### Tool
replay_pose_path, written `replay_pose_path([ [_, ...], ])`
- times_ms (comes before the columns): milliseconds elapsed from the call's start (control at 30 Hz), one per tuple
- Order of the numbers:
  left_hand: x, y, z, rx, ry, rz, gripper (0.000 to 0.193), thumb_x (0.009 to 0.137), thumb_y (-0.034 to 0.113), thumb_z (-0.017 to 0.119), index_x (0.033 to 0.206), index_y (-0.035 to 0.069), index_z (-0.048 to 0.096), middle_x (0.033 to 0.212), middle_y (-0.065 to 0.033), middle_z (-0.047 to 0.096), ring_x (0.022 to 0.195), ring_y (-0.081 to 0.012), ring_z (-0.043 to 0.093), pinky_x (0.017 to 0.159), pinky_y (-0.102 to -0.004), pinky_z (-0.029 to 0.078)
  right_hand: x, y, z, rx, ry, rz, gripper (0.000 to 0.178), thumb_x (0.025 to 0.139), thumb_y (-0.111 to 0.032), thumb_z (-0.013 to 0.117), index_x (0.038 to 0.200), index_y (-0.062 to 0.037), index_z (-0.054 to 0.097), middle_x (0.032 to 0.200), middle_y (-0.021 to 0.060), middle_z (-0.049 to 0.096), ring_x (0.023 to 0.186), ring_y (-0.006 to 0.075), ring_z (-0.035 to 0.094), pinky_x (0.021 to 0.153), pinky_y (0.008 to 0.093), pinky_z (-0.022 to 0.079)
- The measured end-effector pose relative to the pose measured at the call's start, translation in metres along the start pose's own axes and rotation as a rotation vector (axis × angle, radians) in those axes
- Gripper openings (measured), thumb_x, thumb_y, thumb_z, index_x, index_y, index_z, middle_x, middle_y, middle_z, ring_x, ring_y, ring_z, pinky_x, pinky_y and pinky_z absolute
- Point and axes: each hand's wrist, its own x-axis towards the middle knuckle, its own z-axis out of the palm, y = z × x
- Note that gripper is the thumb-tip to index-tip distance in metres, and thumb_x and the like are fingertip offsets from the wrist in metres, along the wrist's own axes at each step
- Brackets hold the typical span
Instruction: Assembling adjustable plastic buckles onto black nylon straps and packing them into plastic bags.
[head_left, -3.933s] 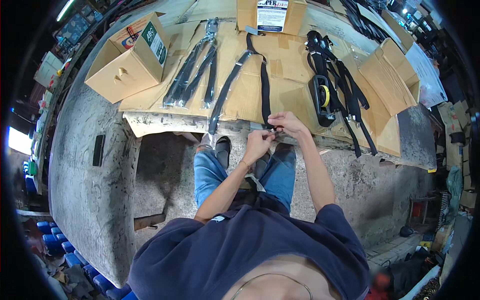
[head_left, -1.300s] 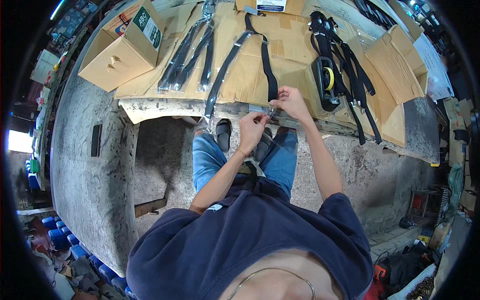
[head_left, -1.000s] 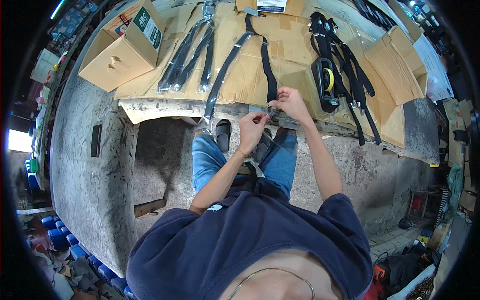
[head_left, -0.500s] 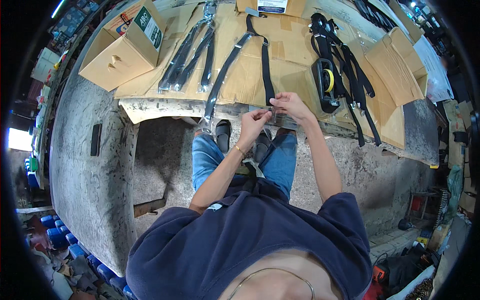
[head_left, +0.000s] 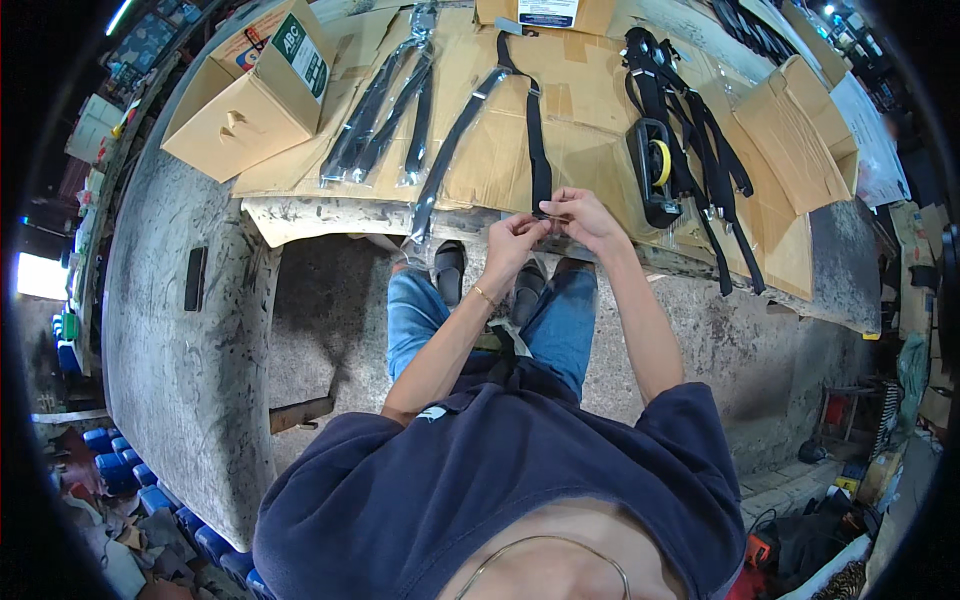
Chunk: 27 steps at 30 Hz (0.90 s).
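The right hand (head_left: 588,218) pinches the lower tip of a Y-shaped black strap (head_left: 536,140) at centre; the left hand's (head_left: 512,243) fingertips gather there too, but whether they grip strap or film I cannot tell. The strap looks light, soft and floppy, its clear film (head_left: 423,215) probably slippery, so the firm tip seems the best hold. Outward: one wrapped bundle (head_left: 419,130) upper left, one bare bundle (head_left: 655,95) and one tape dispenser (head_left: 658,213) upper right, three boxes (head_left: 235,130) along the top.
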Motion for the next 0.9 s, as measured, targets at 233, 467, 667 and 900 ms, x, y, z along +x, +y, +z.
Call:
replay_pose_path([
  [233, 0.004, -0.003, 0.002, -0.135, 0.036, 0.008, 0.019, 0.090, 0.014, 0.061, 0.096, -0.003, 0.065, 0.084, -0.0042, 0.066, 0.068, -0.0077, 0.059, 0.064, -0.0203, 0.045, 0.005, 0.000, -0.007, 0.102, -0.046, 0.023, 0.011, 0.080, -0.005, 0.067, 0.077, -0.0086, 0.057, 0.075, 0.0030, 0.059, 0.067, 0.0159, 0.058, 0.060, 0.0297, 0.046],
  [467, 0.004, 0.001, 0.000, -0.184, 0.041, 0.006, 0.025, 0.093, 0.015, 0.058, 0.104, -0.007, 0.061, 0.086, -0.0048, 0.066, 0.070, -0.0087, 0.060, 0.063, -0.0193, 0.047, 0.001, -0.007, 0.001, 0.069, 0.054, 0.029, 0.023, 0.080, 0.001, 0.061, 0.102, -0.0036, 0.059, 0.088, 0.0043, 0.064, 0.079, 0.0159, 0.062, 0.069, 0.0310, 0.050],
  [667, 0.005, 0.007, -0.007, 0.159, -0.044, 0.083, 0.019, 0.089, 0.007, 0.059, 0.103, -0.005, 0.060, 0.086, -0.0050, 0.066, 0.077, -0.0121, 0.064, 0.068, -0.0221, 0.049, 0.010, -0.003, -0.009, -0.032, 0.053, 0.024, 0.019, 0.080, -0.001, 0.062, 0.099, -0.0039, 0.059, 0.089, 0.0050, 0.065, 0.080, 0.0162, 0.062, 0.073, 0.0312, 0.051],
  [900, 0.010, 0.013, -0.019, -0.071, -0.129, -0.028, 0.017, 0.083, 0.003, 0.065, 0.098, -0.003, 0.058, 0.081, -0.0034, 0.065, 0.074, -0.0110, 0.063, 0.067, -0.0224, 0.049, 0.006, -0.014, 0.002, -0.073, 0.064, 0.053, 0.013, 0.082, -0.013, 0.069, 0.087, -0.0083, 0.058, 0.082, 0.0041, 0.063, 0.069, 0.0140, 0.060, 0.066, 0.0271, 0.050],
])
